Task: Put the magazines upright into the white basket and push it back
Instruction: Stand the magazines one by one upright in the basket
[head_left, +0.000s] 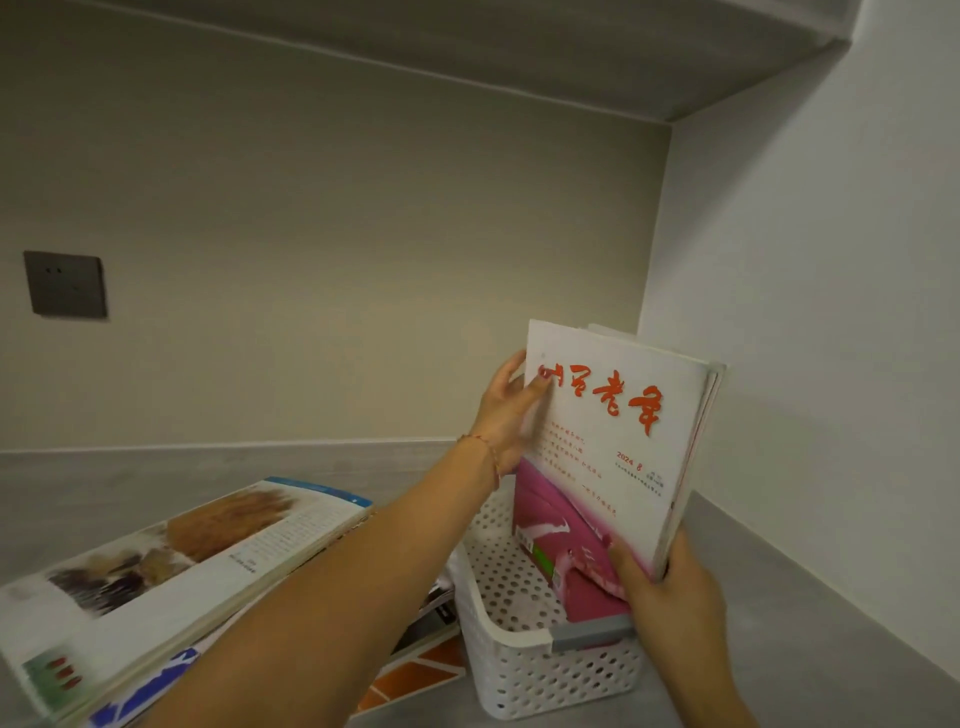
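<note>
A white perforated basket (524, 670) sits on the grey counter at the lower right. A white magazine with red lettering and a pink lower cover (613, 447) stands nearly upright over the basket, its bottom end inside it, with more magazines behind it. My left hand (506, 415) grips the magazine's upper left edge. At the lower right corner of the magazine, my right hand (670, 597) holds it with the thumb on the cover. A stack of magazines (171, 577) lies flat to the left of the basket, under my left forearm.
The grey counter (810, 613) ends in a corner with the back wall and the right wall close to the basket. A dark wall socket (65, 284) is on the back wall at the left. A shelf underside hangs overhead.
</note>
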